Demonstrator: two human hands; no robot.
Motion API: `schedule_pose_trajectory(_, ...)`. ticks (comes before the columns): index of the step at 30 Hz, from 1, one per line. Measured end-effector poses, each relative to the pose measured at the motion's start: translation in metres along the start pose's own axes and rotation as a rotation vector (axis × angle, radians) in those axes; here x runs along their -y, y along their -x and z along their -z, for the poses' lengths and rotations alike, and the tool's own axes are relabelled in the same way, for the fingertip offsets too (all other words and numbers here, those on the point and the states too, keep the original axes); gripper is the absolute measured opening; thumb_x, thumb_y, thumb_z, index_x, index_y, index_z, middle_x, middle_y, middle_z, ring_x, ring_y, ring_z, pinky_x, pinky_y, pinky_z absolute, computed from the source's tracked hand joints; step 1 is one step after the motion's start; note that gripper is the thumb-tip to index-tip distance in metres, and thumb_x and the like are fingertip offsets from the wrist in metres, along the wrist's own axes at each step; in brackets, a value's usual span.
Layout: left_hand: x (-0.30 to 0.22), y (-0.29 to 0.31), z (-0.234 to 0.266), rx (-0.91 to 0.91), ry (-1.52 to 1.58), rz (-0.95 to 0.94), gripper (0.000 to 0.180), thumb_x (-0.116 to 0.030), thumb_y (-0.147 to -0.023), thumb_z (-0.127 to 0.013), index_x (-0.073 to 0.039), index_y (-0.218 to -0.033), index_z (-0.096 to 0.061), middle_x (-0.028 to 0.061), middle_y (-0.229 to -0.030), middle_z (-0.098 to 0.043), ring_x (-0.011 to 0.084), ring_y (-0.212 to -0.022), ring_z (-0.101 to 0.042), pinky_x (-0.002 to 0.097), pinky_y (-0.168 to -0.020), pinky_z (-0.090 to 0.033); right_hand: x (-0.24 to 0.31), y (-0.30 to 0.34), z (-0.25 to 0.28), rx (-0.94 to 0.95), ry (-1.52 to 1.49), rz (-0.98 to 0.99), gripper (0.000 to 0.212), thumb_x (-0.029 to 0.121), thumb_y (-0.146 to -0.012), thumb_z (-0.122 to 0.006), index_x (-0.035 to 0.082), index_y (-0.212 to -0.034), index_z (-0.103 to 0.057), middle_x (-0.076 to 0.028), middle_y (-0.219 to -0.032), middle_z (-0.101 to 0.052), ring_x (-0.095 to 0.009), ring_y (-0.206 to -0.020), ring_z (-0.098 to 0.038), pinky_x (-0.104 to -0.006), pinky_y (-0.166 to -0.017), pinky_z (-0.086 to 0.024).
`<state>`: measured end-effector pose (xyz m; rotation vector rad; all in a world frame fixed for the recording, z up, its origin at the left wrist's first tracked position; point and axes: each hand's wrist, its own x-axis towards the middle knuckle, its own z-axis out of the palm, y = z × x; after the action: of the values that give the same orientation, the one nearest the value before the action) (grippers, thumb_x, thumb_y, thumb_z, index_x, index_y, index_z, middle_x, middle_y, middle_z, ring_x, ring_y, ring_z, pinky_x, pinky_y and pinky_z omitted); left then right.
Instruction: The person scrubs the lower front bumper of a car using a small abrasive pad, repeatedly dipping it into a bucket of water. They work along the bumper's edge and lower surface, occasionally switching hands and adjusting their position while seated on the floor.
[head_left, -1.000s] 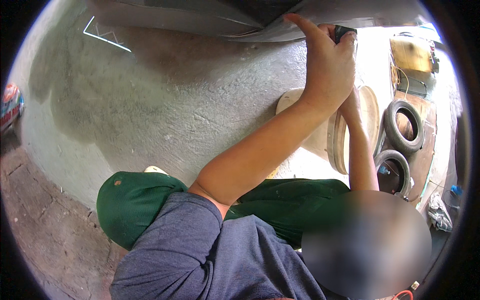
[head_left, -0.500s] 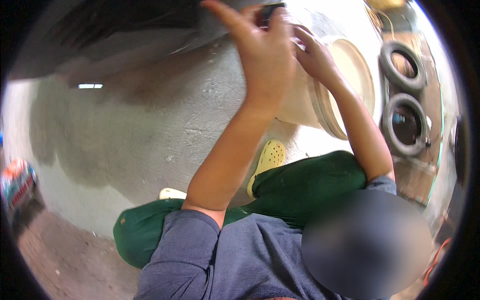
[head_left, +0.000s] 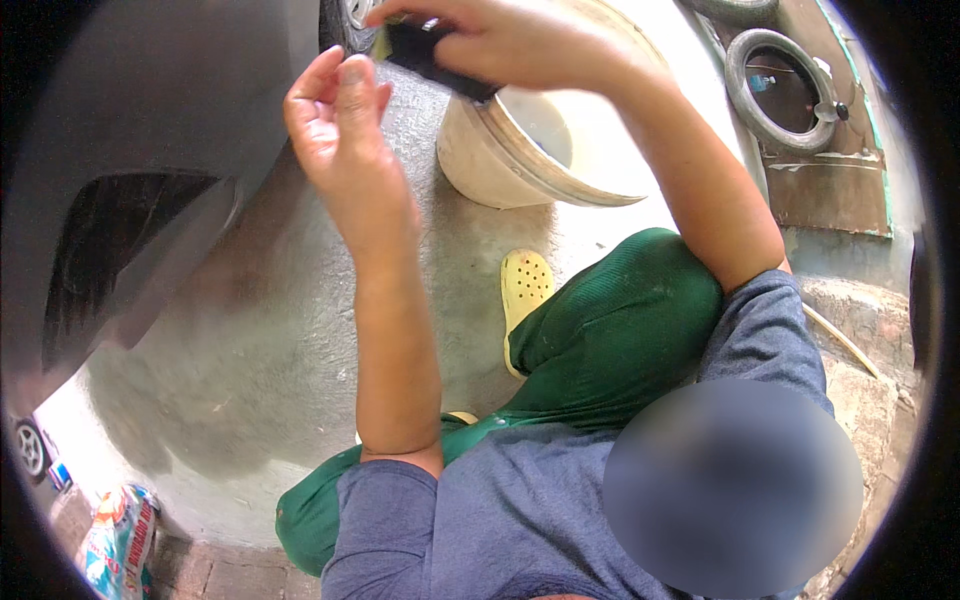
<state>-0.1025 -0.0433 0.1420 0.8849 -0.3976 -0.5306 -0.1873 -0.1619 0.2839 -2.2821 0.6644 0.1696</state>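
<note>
My right hand (head_left: 510, 45) is closed round a dark, blocky object (head_left: 425, 58) with a yellowish-green end; its exact kind is not clear. My left hand (head_left: 345, 140) is raised just left of and below that object. Its fingers are loosely bent and apart, with nothing visible in them. Both hands are in front of a dark grey car body (head_left: 190, 90), without visibly touching it. A large cream bucket (head_left: 485, 165) stands on the floor below my right forearm, and a pale liquid (head_left: 548, 128) shows inside it.
A car wheel (head_left: 358, 14) shows at the top edge. Tyres (head_left: 745, 90) lean by a brown board (head_left: 830, 195) at the right. A printed sack (head_left: 118, 535) sits at the lower left. My yellow clog (head_left: 525, 285) is on the wet concrete floor (head_left: 290, 370).
My view has turned, so more of the car and the bucket shows. My hands have come apart, the left one now beside the dark object in the right.
</note>
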Motion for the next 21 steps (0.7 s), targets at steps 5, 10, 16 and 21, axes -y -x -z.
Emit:
schedule_pose_trajectory(5,0.014,-0.019,0.043,-0.086,-0.167,0.200,0.024,-0.021,-0.105,-0.066,-0.006,-0.124,-0.064,0.0063,-0.111,-0.070,0.0153,-0.104,-0.067,0.0325,-0.096,-0.053,-0.191,-0.019,0.033,0.048,-0.181,-0.146,0.055,0.015,-0.092,-0.067,0.008,-0.145,-0.059,-0.012,-0.126,-0.070,-0.020,-0.112,-0.066,-0.0346,-0.099,-0.053)
schedule_pose_trajectory(10,0.017,-0.020,0.073,-0.163,-0.286,0.302,0.022,-0.021,-0.106,-0.064,-0.007,-0.123,-0.066,0.0057,-0.111,-0.071,0.0145,-0.104,-0.067,0.0301,-0.093,-0.053,-0.293,-0.072,-0.063,0.331,0.321,-0.321,0.044,0.034,-0.090,-0.067,0.008,-0.125,-0.073,-0.018,-0.116,-0.075,-0.034,-0.107,-0.071,-0.0460,-0.092,-0.056)
schedule_pose_trajectory(16,0.005,-0.015,0.074,-0.221,-0.287,0.200,0.019,-0.018,-0.106,-0.063,-0.008,-0.122,-0.066,0.0053,-0.112,-0.071,0.0143,-0.105,-0.067,0.0299,-0.091,-0.055,-0.353,-0.098,-0.162,0.456,0.405,-0.483,0.035,0.027,-0.090,-0.062,0.004,-0.112,-0.076,-0.019,-0.111,-0.076,-0.034,-0.099,-0.072,-0.0473,-0.084,-0.056)
schedule_pose_trajectory(21,-0.004,-0.016,0.079,-0.418,-0.301,-0.096,0.018,-0.016,-0.106,-0.062,-0.005,-0.120,-0.064,0.0054,-0.114,-0.066,0.0140,-0.107,-0.064,0.0303,-0.091,-0.053,-0.317,-0.078,-0.095,0.350,0.483,-0.648,0.030,0.019,-0.089,-0.059,0.000,-0.101,-0.078,-0.020,-0.107,-0.076,-0.033,-0.089,-0.074,-0.0471,-0.075,-0.057)
